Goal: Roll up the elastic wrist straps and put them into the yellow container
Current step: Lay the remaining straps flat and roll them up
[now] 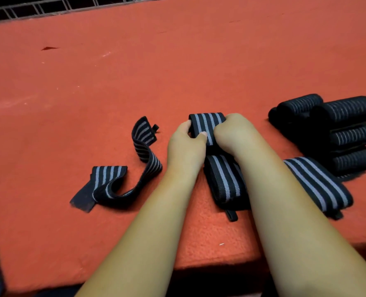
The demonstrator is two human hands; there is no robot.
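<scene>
The left hand (186,144) and right hand (231,133) curl their fingers round the folded-over end of 1 striped wrist strap (207,123) on the red mat (135,82), with a loose strap (139,159) left of the fingers and rolled straps (345,125) to their right.

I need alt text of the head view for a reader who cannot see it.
The left hand and right hand grip a black strap with grey stripes on a red felt surface. A loose strap lies to their left; rolled straps are piled to the right.
</scene>
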